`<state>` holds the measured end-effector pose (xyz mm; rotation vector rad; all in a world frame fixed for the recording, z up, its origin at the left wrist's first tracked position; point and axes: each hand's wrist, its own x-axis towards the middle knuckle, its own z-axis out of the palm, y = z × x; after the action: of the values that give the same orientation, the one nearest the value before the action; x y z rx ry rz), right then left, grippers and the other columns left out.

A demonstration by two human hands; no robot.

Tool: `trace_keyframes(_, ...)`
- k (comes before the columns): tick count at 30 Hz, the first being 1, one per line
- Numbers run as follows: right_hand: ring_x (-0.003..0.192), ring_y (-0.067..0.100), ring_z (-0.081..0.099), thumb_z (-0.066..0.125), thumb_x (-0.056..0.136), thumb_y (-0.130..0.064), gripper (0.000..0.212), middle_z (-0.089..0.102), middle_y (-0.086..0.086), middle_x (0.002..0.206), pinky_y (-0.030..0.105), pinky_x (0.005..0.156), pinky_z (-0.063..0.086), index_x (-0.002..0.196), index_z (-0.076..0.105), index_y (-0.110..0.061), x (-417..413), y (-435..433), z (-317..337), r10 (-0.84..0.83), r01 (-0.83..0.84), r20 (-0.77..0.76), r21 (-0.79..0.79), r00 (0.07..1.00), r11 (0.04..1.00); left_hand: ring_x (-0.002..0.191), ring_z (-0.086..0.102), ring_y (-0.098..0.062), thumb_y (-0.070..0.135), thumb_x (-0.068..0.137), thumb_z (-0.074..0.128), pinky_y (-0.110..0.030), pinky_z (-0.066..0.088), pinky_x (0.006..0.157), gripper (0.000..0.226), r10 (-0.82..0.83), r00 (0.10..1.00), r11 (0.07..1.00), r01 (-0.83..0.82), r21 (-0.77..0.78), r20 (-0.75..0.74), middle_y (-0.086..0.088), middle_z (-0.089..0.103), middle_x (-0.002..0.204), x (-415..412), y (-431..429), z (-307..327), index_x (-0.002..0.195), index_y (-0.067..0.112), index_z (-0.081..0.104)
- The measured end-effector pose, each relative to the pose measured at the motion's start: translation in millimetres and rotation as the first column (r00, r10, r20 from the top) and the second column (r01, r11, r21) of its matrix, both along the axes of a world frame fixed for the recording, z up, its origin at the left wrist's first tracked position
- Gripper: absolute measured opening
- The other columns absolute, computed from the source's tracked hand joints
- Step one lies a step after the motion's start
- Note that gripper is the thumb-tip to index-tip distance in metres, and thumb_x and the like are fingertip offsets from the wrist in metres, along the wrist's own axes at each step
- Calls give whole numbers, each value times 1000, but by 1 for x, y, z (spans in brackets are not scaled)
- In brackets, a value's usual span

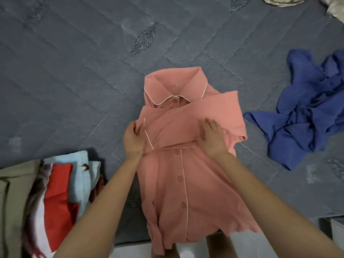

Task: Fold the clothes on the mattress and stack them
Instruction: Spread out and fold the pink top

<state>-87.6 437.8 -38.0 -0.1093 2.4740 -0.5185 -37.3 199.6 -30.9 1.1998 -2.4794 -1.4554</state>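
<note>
Now the pink shirt [173, 183] lies in the middle of the grey quilted mattress [74, 71], front side up, w/ the collar [175, 81] pointing away from me and the hem towards me. The hem goes a little over the near edge of the mattress. The buttons [180, 178] are closed in one line down the front, beside a thin white piping [184, 190].

One sleeve [186, 116] is laid across the chest, from the right shoulder side to the left side, just under the collar. Its cuff end, also w/ white piping, is at the left edge of the shirt.

My left grip [134, 139] is at that left edge. Its fingers are curled and they pinch the fabric at the cuff end, thumb on top. My right grip [212, 137] is flat on the folded sleeve, approx. at the right half of the chest. Fingers are straight and a bit spread, so it presses the cloth down and holds nothing. Both forearms come in from the bottom, one on each side of the shirt's lower part.

Other things: at the right a blue garment [307, 108] lies crumpled on the mattress, apart from the shirt, not folded. At bottom left is a stack of folded clothes [55, 183], e.g. beige, red, white and light blue pieces, near my left forearm. In the far right corner some cream fabric [279, 0] is only partly in view.
</note>
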Motion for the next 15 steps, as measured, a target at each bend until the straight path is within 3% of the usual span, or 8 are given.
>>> trace_keyframes(2,150,26,7,55,95,-41,63,16,4,163,46,119,13,151,32,-25,6,1,-2,-15,15,-12,53,1000,998,75,51,-32,16,92,62,-38,38,69,26,-105,993,990,108,-86,46,-16,50,72,3,-12,-7,72,1,57)
trace_keyframes(3,150,26,5,55,95,-43,63,14,3,163,45,119,11,152,32,-27,9,1,-2,-15,16,-15,77,1000,997,79,54,-36,20,93,61,-43,42,75,31,-128,990,988,132,-79,59,-21,55,78,4,-16,-10,77,-5,61)
trace_keyframes(4,150,26,4,54,95,-44,63,12,2,164,44,120,10,152,31,-28,11,2,-3,-11,12,-10,92,1000,996,83,56,-32,23,95,60,-44,45,80,33,-139,988,990,140,-12,62,-19,59,83,4,-18,-11,83,-8,63)
trace_keyframes(6,150,26,3,54,95,-44,64,11,1,164,45,120,8,152,30,-30,14,4,-4,0,-2,17,102,1000,995,90,57,-16,26,97,56,-34,48,88,20,-117,989,976,98,197,87,4,60,87,5,-17,-7,99,9,65)
trace_keyframes(8,150,26,5,55,95,-42,64,12,0,164,45,120,7,152,29,-31,17,3,-4,-3,0,29,103,1000,995,94,55,-9,24,97,54,-26,45,91,9,-117,988,973,94,211,98,19,55,89,6,-19,-7,106,23,57)
trace_keyframes(10,150,26,7,55,95,-41,62,14,1,163,44,120,7,152,31,-30,19,1,-1,-39,37,14,95,999,995,92,55,-10,20,97,53,-23,43,87,13,-91,994,979,78,186,61,15,55,91,4,-23,-9,109,19,59)
trace_keyframes(12,149,25,9,54,96,-41,61,16,3,163,42,120,8,151,33,-28,23,-1,2,-68,69,-10,101,998,992,88,54,-10,14,97,50,-20,41,79,11,-46,999,991,47,123,-17,9,57,91,3,-27,-8,103,16,59)
trace_keyframes(15,150,25,8,53,96,-42,60,15,4,163,42,120,9,151,33,-27,33,-2,9,-97,99,-26,105,995,990,77,48,-15,9,95,50,-28,40,71,13,-6,996,1000,8,24,-91,-5,52,82,2,-29,-7,83,11,51)
